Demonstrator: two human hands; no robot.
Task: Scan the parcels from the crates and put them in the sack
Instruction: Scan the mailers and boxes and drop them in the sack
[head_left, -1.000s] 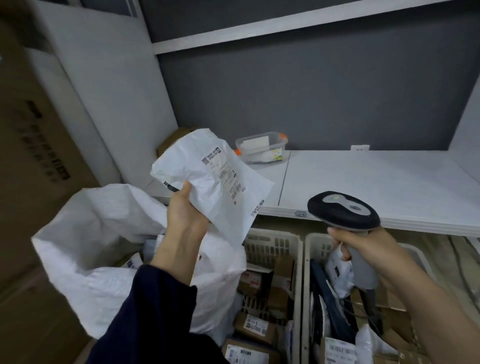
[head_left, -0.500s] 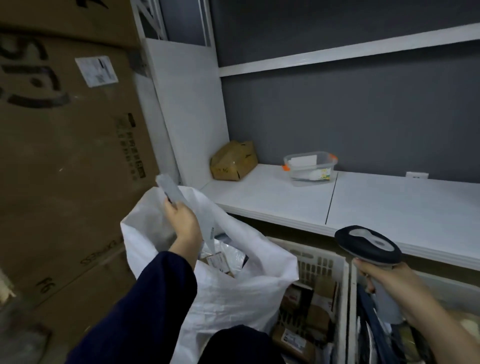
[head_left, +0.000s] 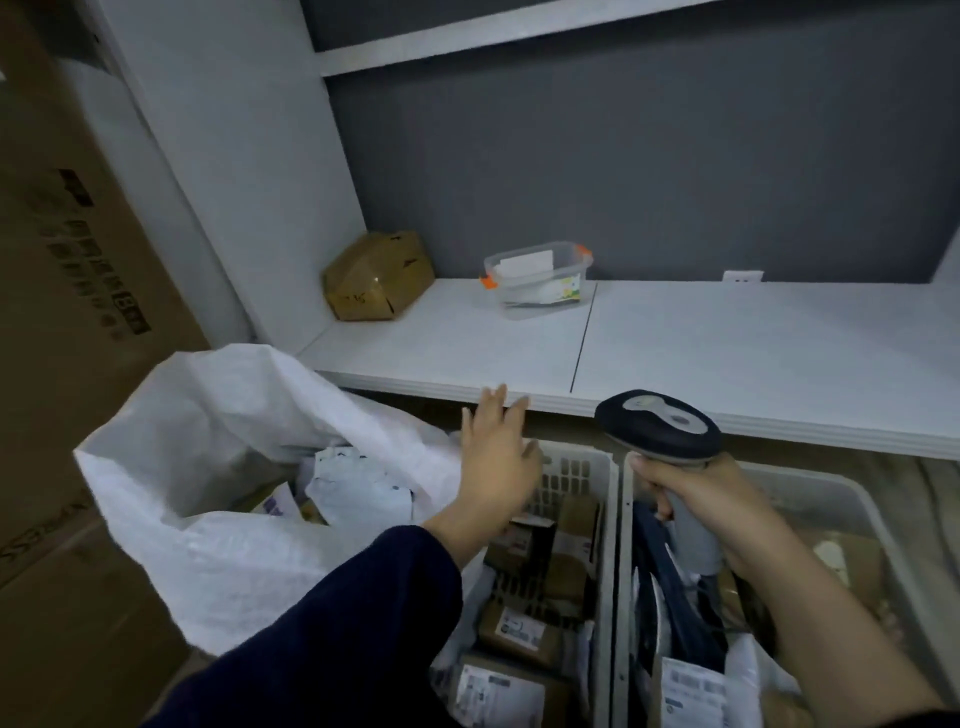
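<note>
Sack (head_left: 218, 530): white woven cloth, stood open-mouthed left of the crates, its side laid against the left crate (head_left: 574, 470).
White parcel (head_left: 358, 491): seen lying inside the sack's mouth, lower than the left hand (head_left: 496, 457) and to its left, not touched by it.
Left hand: fingers straight and spread, nothing held; raised over the far end of the left crate, just beside the sack's rim.
Right hand (head_left: 711, 514): wrapped round the grey handle of the scanner (head_left: 657, 426), above the right crate (head_left: 831, 480).
Left crate: filled with brown labelled boxes (head_left: 514, 631), under the left forearm.
Right crate: filled with a dark bag (head_left: 670, 587) and white labelled bags (head_left: 691, 686).
Surface (head_left: 727, 338): a cardboard box (head_left: 376, 275) and a clear tub (head_left: 537, 273) are carried, well apart from both hands.
</note>
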